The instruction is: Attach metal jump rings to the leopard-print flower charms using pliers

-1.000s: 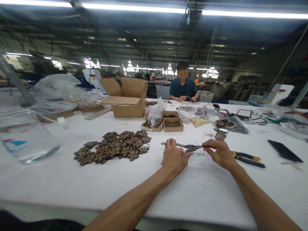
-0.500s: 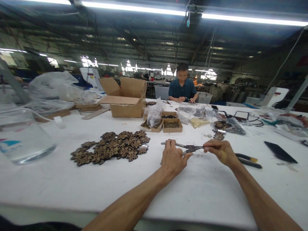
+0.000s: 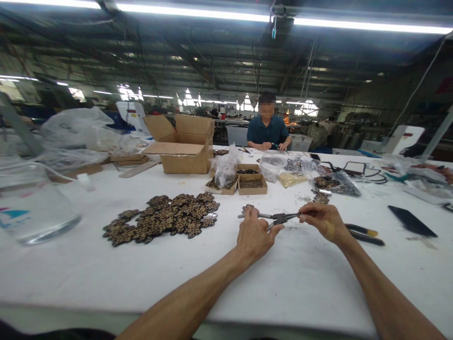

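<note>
A: ok so where are the pliers (image 3: 281, 218) and who's got them?

B: Right of center, lower half of the frame, over the white table (image 3: 212, 278). The left hand (image 3: 255, 233) is curled around the grey handles, nose pointing right.

A: And the right hand (image 3: 322, 219)?

B: Thumb and fingers pinched together right at the tips of the pliers. Whatever's in that pinch is too tiny to make out, sorry.

A: What's close by?

B: One leopard-print patch (image 3: 247, 207) pokes out just past the left hand's knuckles. Messy heap of patches (image 3: 166, 215) left of center. Some black-and-yellow handles (image 3: 364, 234) lie just right of the right wrist, and there's a flat black slab (image 3: 412, 220) at far right.

A: Further out?

B: Small carton (image 3: 252, 184) of little bits mid-frame, clear plastic bag (image 3: 226, 167) slumped beside it, then a big cardboard box (image 3: 187, 163), flaps open, left of those. Behind it all, right of center, a person (image 3: 267, 130) in a dark teal shirt.
</note>
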### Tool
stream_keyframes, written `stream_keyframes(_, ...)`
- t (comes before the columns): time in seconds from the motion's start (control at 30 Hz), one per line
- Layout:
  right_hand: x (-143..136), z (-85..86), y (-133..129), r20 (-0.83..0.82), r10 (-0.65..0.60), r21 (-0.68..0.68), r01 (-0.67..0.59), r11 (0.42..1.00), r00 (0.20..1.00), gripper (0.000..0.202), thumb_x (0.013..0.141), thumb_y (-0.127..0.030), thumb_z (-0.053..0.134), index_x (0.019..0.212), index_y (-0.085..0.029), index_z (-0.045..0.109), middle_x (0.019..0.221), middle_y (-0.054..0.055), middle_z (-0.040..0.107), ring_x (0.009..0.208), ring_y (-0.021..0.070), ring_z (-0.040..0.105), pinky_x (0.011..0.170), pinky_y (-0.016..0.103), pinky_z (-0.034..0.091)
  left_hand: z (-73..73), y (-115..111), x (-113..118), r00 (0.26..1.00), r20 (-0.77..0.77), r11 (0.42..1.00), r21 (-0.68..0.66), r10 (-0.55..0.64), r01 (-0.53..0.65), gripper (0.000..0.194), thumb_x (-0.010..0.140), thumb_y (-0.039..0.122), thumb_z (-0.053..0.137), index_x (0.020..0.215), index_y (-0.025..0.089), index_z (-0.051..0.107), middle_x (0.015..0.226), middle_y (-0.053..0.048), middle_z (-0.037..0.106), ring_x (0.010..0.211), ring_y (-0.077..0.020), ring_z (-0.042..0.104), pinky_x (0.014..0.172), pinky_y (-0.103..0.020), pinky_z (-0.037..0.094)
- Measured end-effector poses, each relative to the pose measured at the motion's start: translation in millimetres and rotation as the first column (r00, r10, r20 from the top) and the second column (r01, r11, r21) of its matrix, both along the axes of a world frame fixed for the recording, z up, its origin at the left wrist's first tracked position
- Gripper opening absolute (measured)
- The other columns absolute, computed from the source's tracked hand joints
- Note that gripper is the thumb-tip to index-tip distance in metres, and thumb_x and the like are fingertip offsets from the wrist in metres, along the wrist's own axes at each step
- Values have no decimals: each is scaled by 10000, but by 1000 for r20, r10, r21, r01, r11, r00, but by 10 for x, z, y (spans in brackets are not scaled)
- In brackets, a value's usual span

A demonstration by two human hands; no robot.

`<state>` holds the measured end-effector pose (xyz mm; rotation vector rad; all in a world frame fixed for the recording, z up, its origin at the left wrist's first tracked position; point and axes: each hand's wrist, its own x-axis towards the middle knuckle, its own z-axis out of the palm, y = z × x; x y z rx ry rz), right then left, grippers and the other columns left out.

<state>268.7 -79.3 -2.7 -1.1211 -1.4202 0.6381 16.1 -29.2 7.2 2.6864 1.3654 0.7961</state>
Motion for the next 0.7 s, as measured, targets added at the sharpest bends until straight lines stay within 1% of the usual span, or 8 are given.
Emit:
stream_keyframes(0.1, 3, -9, 1, -45, -10, -4, 10, 1000, 999, 336, 692, -436, 869, 905, -198, 766, 810, 69, 741, 714, 226, 699, 650, 354, 598, -8, -10, 9, 1000, -18, 1000, 15, -15, 15, 645, 930, 680, 403, 752, 179, 770, 1058, -147, 537, 1137, -299, 467, 875, -415, 519)
stream_keyframes(0.2, -27, -6, -4, -91, 11, -51, -16, 999, 996, 391, 677, -432, 880, 955, -180, 770, 805, 70, 741, 695, 239, 715, 662, 390, 621, -10, -20, 23, 999, -13, 999, 9, -32, 32, 636, 930, 675, 412, 761, 181, 776, 1043, -140, 544, 1116, -289, 481, 879, -405, 511)
stream_keyframes(0.3, -104, -27, 2, -164, 70, -114, -90, 989, 984, 448, 680, -415, 884, 1025, -156, 763, 812, 81, 752, 678, 254, 730, 691, 434, 633, -24, -23, 46, 999, 10, 999, -15, -51, 51, 643, 919, 691, 424, 755, 181, 778, 1000, -129, 552, 1092, -279, 500, 890, -388, 498)
stream_keyframes(0.37, -181, -67, 16, -221, 104, -132, -135, 982, 970, 458, 676, -393, 889, 1041, -149, 756, 799, 79, 752, 663, 247, 724, 692, 444, 633, -45, -18, 62, 998, 24, 998, -29, -63, 64, 651, 914, 701, 425, 754, 178, 777, 977, -122, 557, 1061, -267, 520, 894, -379, 490)
stream_keyframes(0.47, -331, -149, 40, -299, 175, -142, -225, 964, 938, 460, 698, -364, 876, 1084, -155, 737, 868, 88, 754, 744, 249, 719, 709, 442, 628, -81, -9, 78, 996, 21, 995, -54, -83, 84, 631, 917, 691, 437, 763, 177, 769, 964, -113, 568, 995, -248, 548, 857, -363, 488)
stream_keyframes(0.57, -488, -207, 53, -319, 233, -148, -291, 945, 919, 494, 700, -348, 873, 1133, -170, 718, 952, 87, 740, 815, 249, 703, 724, 427, 616, -100, -10, 83, 996, -16, 991, -100, -88, 86, 504, 925, 589, 509, 775, 175, 756, 963, -105, 586, 947, -231, 570, 796, -335, 486)
stream_keyframes(0.63, -574, -216, 51, -276, 242, -137, -288, 948, 930, 511, 690, -345, 879, 1143, -177, 711, 953, 69, 726, 797, 229, 686, 740, 412, 600, -101, -15, 85, 995, -41, 989, -119, -88, 82, 377, 912, 483, 560, 805, 174, 747, 983, -103, 599, 945, -227, 580, 777, -322, 481)
stream_keyframes(0.7, -635, -204, 43, -203, 227, -118, -254, 960, 952, 498, 691, -351, 879, 1128, -180, 711, 965, 60, 717, 828, 226, 672, 777, 395, 579, -97, -19, 91, 994, -59, 989, -126, -90, 82, 290, 896, 408, 572, 844, 174, 736, 1003, -104, 611, 959, -232, 589, 779, -323, 479)
